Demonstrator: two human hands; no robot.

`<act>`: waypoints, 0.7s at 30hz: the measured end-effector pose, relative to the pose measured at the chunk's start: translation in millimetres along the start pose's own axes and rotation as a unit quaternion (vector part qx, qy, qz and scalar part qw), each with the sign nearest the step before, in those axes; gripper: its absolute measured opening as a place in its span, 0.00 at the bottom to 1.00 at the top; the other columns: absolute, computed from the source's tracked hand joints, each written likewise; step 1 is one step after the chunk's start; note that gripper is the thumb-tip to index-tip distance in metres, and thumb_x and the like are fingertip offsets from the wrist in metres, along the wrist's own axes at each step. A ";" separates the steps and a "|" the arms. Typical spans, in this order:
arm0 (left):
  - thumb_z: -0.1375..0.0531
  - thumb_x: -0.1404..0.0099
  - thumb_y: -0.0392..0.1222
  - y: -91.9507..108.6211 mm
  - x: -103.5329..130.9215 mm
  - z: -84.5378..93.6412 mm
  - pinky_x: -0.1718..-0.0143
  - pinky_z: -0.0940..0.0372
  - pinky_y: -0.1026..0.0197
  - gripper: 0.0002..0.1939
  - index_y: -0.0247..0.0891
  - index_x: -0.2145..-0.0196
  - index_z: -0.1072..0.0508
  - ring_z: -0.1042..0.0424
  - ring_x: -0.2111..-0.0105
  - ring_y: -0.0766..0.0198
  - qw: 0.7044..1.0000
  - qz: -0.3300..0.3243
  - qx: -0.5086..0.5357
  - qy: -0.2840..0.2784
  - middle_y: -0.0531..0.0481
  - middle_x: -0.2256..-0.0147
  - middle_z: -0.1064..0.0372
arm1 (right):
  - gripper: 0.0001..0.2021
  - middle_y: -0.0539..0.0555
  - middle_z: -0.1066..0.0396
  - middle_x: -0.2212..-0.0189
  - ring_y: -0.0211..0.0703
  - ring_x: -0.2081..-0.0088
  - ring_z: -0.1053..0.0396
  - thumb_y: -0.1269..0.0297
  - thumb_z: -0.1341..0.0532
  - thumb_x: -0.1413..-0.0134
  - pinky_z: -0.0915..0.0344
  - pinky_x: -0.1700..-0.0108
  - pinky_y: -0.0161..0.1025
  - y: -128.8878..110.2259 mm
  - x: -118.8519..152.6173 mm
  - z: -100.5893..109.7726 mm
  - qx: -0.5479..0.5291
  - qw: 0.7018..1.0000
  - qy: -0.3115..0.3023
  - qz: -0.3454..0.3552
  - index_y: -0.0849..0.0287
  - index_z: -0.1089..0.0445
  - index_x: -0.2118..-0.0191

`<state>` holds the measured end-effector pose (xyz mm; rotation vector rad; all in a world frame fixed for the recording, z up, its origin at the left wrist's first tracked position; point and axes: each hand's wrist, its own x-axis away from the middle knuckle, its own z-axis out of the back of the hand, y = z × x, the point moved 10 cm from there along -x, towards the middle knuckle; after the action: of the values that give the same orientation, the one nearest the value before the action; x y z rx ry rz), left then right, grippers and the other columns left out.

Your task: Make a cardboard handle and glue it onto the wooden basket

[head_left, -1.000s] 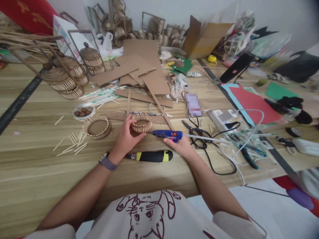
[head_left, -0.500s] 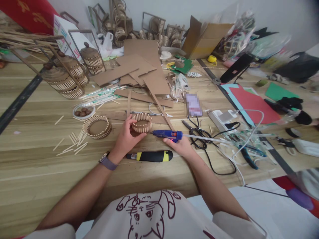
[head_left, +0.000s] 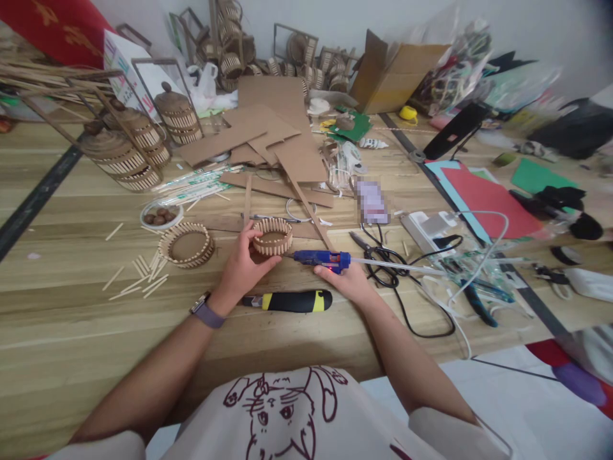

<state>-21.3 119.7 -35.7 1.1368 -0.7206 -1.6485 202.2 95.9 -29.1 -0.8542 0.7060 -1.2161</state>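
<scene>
My left hand point(head_left: 243, 265) grips a small round basket point(head_left: 272, 243) of short wooden sticks and cardboard by its left side, thumb at the front. In my right hand point(head_left: 348, 281) is a blue hot glue gun point(head_left: 322, 259), a long clear glue stick point(head_left: 397, 266) poking out of its back. The nozzle points left, close to the basket's lower front wall; whether it touches is unclear. Left of my hand sits a second stick ring point(head_left: 186, 245) with a cardboard base. A black and yellow utility knife point(head_left: 297, 301) lies between my forearms.
Loose short sticks point(head_left: 148, 271) and a bowl of brown balls point(head_left: 161, 215) lie to the left. Cardboard pieces point(head_left: 272, 134) spread behind. On the right are scissors point(head_left: 383, 255), cables, a power strip point(head_left: 421, 233) and pliers point(head_left: 480, 303). Finished lidded buckets point(head_left: 119, 153) stand at the back left.
</scene>
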 end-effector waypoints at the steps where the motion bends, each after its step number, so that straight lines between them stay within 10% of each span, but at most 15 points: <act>1: 0.29 0.42 0.44 0.3 0.0 0.2 0.43 0.33 0.41 0.29 0.44 0.48 0.38 0.36 0.37 0.45 1.000 -0.001 0.000 0.001 0.34 0.32 0.49 | 0.23 0.56 0.19 0.68 0.52 0.65 0.22 0.40 0.37 0.47 0.25 0.62 0.45 0.3 0.2 0.0 0.001 1.000 -0.001 -0.001 0.57 0.22 0.63; 21: 0.29 0.43 0.44 1.2 -1.3 0.3 0.41 0.35 0.40 0.29 0.43 0.50 0.38 0.37 0.37 0.44 1.000 0.011 0.004 -0.003 0.32 0.32 0.48 | 0.21 0.57 0.20 0.68 0.52 0.66 0.23 0.42 0.39 0.43 0.27 0.62 0.44 -5.7 0.6 2.3 0.035 0.999 0.014 0.029 0.57 0.22 0.65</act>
<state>-20.9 120.4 -34.1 1.1272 -0.7417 -1.6325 201.5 95.0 -23.0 -0.7553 0.7011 -1.1959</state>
